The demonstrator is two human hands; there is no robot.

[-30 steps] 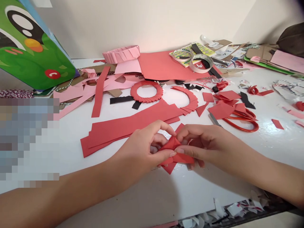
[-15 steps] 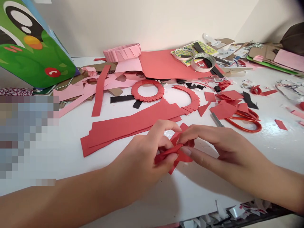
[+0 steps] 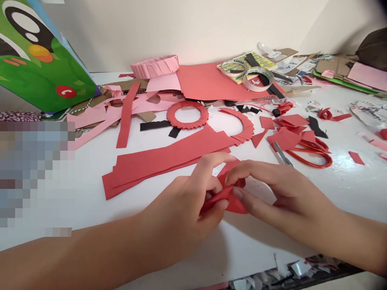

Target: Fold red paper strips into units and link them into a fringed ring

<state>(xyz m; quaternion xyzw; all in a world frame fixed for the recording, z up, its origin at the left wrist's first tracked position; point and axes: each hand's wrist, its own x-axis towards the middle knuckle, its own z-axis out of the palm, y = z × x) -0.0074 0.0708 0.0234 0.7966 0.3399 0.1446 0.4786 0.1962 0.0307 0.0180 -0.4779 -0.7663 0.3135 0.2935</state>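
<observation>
The folded paper [image 3: 221, 195] is red, the scissors' handles [image 3: 319, 166] orange, the table [image 3: 256, 253] white, the pleated band [image 3: 155, 67] pink, the box [image 3: 39, 90] green with black-and-white eyes [image 3: 24, 21].

A: Left hand [image 3: 192, 201]?
B: Pinching; left thumb [image 3: 214, 214] low, left index finger [image 3: 208, 161] arched. Left forearm [image 3: 99, 249] from lower left.
A: Right hand [image 3: 278, 189]?
B: Right thumb [image 3: 255, 204], right index finger [image 3: 246, 167] pinching, near left's. Right forearm [image 3: 356, 233] from right edge.
</observation>
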